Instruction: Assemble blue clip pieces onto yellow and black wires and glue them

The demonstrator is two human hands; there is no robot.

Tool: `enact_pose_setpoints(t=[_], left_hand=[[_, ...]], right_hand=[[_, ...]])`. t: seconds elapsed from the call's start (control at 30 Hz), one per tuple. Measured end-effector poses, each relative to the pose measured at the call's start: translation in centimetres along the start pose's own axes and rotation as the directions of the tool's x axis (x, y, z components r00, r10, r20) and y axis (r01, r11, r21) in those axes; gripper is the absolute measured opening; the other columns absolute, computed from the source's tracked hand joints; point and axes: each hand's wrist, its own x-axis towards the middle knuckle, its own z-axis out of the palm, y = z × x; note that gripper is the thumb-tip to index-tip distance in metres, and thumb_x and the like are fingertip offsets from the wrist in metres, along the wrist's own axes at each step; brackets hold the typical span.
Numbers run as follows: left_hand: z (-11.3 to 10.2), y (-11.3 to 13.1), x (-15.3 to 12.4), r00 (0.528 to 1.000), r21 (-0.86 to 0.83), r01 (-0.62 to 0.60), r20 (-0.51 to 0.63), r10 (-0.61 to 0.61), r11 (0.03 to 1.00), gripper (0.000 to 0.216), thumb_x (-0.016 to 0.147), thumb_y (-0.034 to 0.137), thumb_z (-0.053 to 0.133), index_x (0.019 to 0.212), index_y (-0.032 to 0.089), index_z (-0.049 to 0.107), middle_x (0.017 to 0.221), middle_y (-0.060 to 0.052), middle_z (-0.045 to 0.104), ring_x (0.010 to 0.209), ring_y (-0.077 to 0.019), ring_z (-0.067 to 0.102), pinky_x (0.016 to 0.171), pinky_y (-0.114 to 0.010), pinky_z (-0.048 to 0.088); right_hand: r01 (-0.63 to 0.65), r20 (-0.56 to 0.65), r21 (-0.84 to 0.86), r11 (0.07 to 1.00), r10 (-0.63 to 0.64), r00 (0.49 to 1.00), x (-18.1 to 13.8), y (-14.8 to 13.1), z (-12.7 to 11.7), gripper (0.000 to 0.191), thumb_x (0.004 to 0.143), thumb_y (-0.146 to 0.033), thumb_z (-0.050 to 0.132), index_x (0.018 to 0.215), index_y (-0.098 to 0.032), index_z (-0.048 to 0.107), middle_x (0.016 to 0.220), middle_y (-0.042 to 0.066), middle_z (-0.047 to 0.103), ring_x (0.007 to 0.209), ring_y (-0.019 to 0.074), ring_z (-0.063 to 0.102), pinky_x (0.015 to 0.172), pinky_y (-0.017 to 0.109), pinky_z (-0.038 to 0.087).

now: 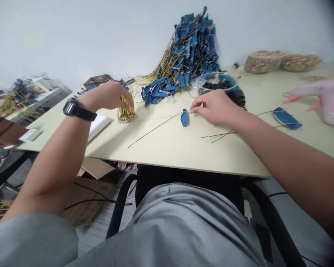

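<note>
My left hand (pixel 113 96), with a black watch on the wrist, is closed around a bundle of yellow wires (pixel 125 107). Small, pale round ends cluster at the bundle's bottom, near the tabletop. My right hand (pixel 214 105) has thumb and forefinger pinched together just right of a small blue piece (pixel 184 118); whatever sits between the fingertips is too small to name. From the blue piece a thin dark wire (pixel 153 129) runs down to the left. A faint yellow wire stretches between the bundle and the blue piece. More loose wires (pixel 217 136) lie below my right wrist.
A tall heap of blue pieces with yellow wires (pixel 195 44) leans against the wall. Before it stands a clear bowl of black parts (pixel 215 84). Another blue piece (pixel 287 118) and a pink glue gun (pixel 328 102) are at right. Bags (pixel 263 62) lie behind; a white box (pixel 98 125) is left.
</note>
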Motion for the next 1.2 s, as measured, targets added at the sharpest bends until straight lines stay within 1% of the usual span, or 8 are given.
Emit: enact_pose_setpoints(t=[0.13, 0.27, 0.37, 0.5, 0.63, 0.9, 1.03, 1.2], left_hand=[[2.0, -1.5, -0.2, 0.995, -0.056, -0.087, 0.033, 0.089, 0.995, 0.028, 0.101, 0.023, 0.082, 0.117, 0.027, 0.105, 0.121, -0.003, 0.102, 0.110, -0.0260, 0.087, 0.106, -0.038, 0.061], [3.6, -2.0, 0.0, 0.993, -0.111, -0.112, 0.023, 0.115, 0.988, 0.024, 0.100, 0.030, 0.085, 0.111, 0.026, 0.105, 0.120, -0.006, 0.101, 0.113, -0.0303, 0.088, 0.113, -0.043, 0.066], [4.3, -2.2, 0.1, 0.993, -0.120, -0.114, -0.003, 0.114, 0.986, 0.026, 0.100, 0.032, 0.080, 0.108, 0.025, 0.103, 0.116, -0.008, 0.100, 0.112, -0.0317, 0.088, 0.110, -0.044, 0.065], [4.5, -2.5, 0.3, 0.993, -0.116, -0.106, -0.058, 0.100, 0.988, 0.028, 0.101, 0.033, 0.074, 0.104, 0.024, 0.100, 0.117, -0.009, 0.100, 0.111, -0.0304, 0.088, 0.111, -0.044, 0.064], [4.3, -2.9, 0.6, 0.992, -0.153, -0.053, -0.121, 0.035, 0.987, 0.027, 0.100, 0.032, 0.074, 0.106, 0.024, 0.099, 0.112, -0.007, 0.099, 0.106, -0.0274, 0.086, 0.107, -0.041, 0.064], [4.5, -3.2, 1.5, 0.989, -0.227, -0.036, -0.146, 0.003, 0.973, 0.024, 0.093, 0.026, 0.071, 0.097, 0.025, 0.095, 0.104, -0.001, 0.097, 0.101, -0.0219, 0.083, 0.101, -0.035, 0.062], [4.7, -3.1, 1.5, 0.990, -0.214, -0.033, -0.140, 0.003, 0.976, 0.023, 0.093, 0.032, 0.071, 0.097, 0.026, 0.092, 0.102, 0.000, 0.094, 0.097, -0.0209, 0.076, 0.100, -0.037, 0.059], [4.3, -2.8, 0.7, 0.995, -0.256, -0.080, -0.071, 0.064, 0.963, 0.031, 0.092, 0.050, 0.079, 0.107, 0.030, 0.098, 0.112, 0.000, 0.098, 0.104, -0.0231, 0.075, 0.105, -0.041, 0.060]], right_hand=[[-0.031, 0.007, 0.012, 0.999, 0.031, 0.999, 0.0, -0.6, 0.0, 0.022, 0.113, -0.013, 0.083, 0.113, -0.020, 0.104, 0.106, 0.014, 0.094, 0.105, 0.0346, 0.085, 0.101, 0.048, 0.062], [-0.030, 0.000, 0.000, 1.000, 0.030, 1.000, -0.1, -0.6, 0.1, 0.021, 0.113, -0.012, 0.084, 0.113, -0.019, 0.104, 0.106, 0.015, 0.094, 0.108, 0.0359, 0.086, 0.103, 0.048, 0.062], [-0.014, -0.003, -0.007, 1.000, 0.014, 1.000, -0.1, -0.1, 0.1, 0.022, 0.113, -0.016, 0.083, 0.113, -0.022, 0.104, 0.106, 0.013, 0.094, 0.105, 0.0345, 0.086, 0.102, 0.048, 0.062], [0.015, -0.010, 0.022, 1.000, -0.015, 1.000, 0.0, 0.5, 0.2, 0.020, 0.112, -0.023, 0.084, 0.110, -0.025, 0.103, 0.102, 0.011, 0.093, 0.102, 0.0342, 0.084, 0.098, 0.049, 0.061], [0.013, -0.012, 0.024, 1.000, -0.013, 1.000, 0.1, 0.7, 0.3, 0.019, 0.114, -0.027, 0.085, 0.110, -0.027, 0.103, 0.103, 0.012, 0.092, 0.103, 0.0357, 0.085, 0.099, 0.051, 0.060], [0.037, 0.004, -0.001, 0.999, -0.037, 0.999, 0.3, 1.1, 0.4, 0.024, 0.117, -0.035, 0.081, 0.116, -0.027, 0.104, 0.111, 0.015, 0.095, 0.105, 0.0381, 0.086, 0.102, 0.055, 0.061], [0.008, 0.005, 0.009, 1.000, -0.008, 1.000, 0.2, 0.9, 0.3, 0.024, 0.117, -0.034, 0.082, 0.118, -0.026, 0.104, 0.111, 0.015, 0.095, 0.108, 0.0387, 0.088, 0.103, 0.054, 0.062], [0.021, 0.001, 0.003, 1.000, -0.021, 1.000, 0.0, 0.6, 0.2, 0.022, 0.116, -0.032, 0.083, 0.115, -0.025, 0.104, 0.109, 0.014, 0.096, 0.107, 0.0378, 0.088, 0.105, 0.052, 0.063]])
